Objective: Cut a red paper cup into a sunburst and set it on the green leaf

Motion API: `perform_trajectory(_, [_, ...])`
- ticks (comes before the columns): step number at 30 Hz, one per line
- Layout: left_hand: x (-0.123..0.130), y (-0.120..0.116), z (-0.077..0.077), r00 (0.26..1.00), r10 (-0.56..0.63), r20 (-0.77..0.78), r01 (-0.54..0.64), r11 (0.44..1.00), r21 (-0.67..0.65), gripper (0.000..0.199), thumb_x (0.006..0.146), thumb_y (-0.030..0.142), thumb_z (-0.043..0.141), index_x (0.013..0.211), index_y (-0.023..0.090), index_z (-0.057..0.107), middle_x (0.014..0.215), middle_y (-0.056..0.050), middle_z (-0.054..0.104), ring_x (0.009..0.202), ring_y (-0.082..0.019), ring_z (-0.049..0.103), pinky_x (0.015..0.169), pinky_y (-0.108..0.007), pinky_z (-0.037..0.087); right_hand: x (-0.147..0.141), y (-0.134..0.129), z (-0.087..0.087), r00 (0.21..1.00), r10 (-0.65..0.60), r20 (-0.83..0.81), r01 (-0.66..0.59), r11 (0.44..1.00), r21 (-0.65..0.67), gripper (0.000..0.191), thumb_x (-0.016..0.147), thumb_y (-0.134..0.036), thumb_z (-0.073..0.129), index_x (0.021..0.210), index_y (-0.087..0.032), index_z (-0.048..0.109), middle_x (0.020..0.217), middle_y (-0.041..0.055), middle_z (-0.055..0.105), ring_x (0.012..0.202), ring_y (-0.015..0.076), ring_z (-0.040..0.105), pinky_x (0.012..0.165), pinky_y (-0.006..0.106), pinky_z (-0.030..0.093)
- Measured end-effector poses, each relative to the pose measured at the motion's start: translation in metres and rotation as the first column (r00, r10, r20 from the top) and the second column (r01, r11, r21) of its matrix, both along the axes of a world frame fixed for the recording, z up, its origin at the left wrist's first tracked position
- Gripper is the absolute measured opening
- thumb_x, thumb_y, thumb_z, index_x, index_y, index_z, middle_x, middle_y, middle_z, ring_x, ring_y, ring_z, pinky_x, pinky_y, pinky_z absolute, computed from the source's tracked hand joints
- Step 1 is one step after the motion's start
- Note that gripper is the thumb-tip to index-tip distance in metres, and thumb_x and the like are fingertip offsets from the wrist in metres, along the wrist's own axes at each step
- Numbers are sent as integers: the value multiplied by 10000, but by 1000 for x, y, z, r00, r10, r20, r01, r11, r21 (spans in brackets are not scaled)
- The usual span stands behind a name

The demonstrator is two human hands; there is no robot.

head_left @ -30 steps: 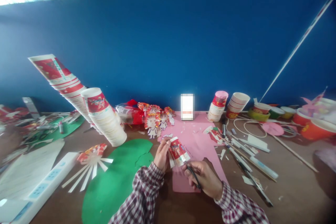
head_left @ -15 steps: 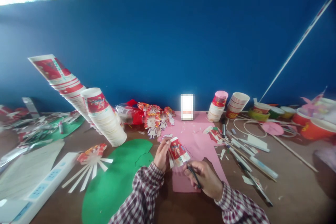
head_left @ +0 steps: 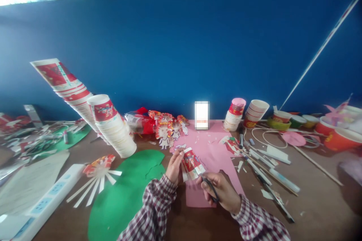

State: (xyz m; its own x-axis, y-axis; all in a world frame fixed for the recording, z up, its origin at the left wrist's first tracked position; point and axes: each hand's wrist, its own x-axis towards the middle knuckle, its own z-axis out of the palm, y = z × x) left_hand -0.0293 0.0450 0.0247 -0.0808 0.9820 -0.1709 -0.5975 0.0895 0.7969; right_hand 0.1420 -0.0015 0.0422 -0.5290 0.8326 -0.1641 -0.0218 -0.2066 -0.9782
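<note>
A red-and-white printed paper cup (head_left: 192, 161), its lower side slit into strips, is held upright over the pink paper (head_left: 223, 169). My left hand (head_left: 174, 167) pinches its left edge. Black-handled scissors (head_left: 210, 186) sit in my right hand (head_left: 223, 192), with fingers around the loops. Their blades are mostly hidden, close to the cup's lower right edge. Behind the cup stand several cut-out paper figures (head_left: 164, 133) with orange-and-red headpieces.
Tall stacked paper cups (head_left: 114, 128) lean at left. Shorter cup stacks (head_left: 232, 120) stand at back right. A green paper sheet (head_left: 127, 188), a cut cup with splayed strips (head_left: 98, 173) and a power strip (head_left: 48, 199) lie left. Pens and sticks (head_left: 271, 173) lie right, before a blue partition (head_left: 181, 52).
The scissors' handles have spread apart a little, and the fingers of my right hand have shifted with them. My left hand and the cup stay nearly still.
</note>
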Motion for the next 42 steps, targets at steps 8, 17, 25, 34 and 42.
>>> perform_trajectory(8, [-2,1,-8,992,-18,-128,26,998,59,223,725,348,618,888,199,585,778,-4,586,675,-130,539,663,-251,432,-1,-1,0,999,-32,-7,32,999,4,391,736,-448,616,911,-100,577,513,-24,545,393,60,480,380,159,389])
perform_trajectory(17, [-5,3,-16,969,-79,-233,108,988,114,242,764,372,572,911,180,560,738,0,564,665,-126,518,657,-256,407,1,0,-1,999,-40,2,40,997,66,281,764,-395,598,807,-120,568,498,-26,546,388,57,481,380,149,389])
perform_trajectory(25, [-6,3,-17,969,-73,-235,102,988,113,219,761,352,581,906,188,581,749,8,573,693,-121,520,690,-247,404,3,0,-1,996,-56,65,50,994,98,254,782,-386,571,737,-138,538,482,-42,526,371,50,461,372,143,374])
perform_trajectory(34, [-7,3,-16,971,-76,-226,105,988,117,214,741,332,607,893,181,602,743,0,592,683,-122,537,688,-239,408,6,1,3,993,-58,98,46,991,125,289,804,-419,531,750,-137,558,438,-56,483,348,44,421,353,136,331])
perform_trajectory(42, [-8,5,-2,998,55,-29,-53,996,68,223,720,318,621,898,189,584,760,-4,621,651,-134,578,667,-268,445,1,2,0,995,87,54,-84,995,-51,392,724,-499,589,850,-131,533,504,-43,524,393,64,479,381,164,395])
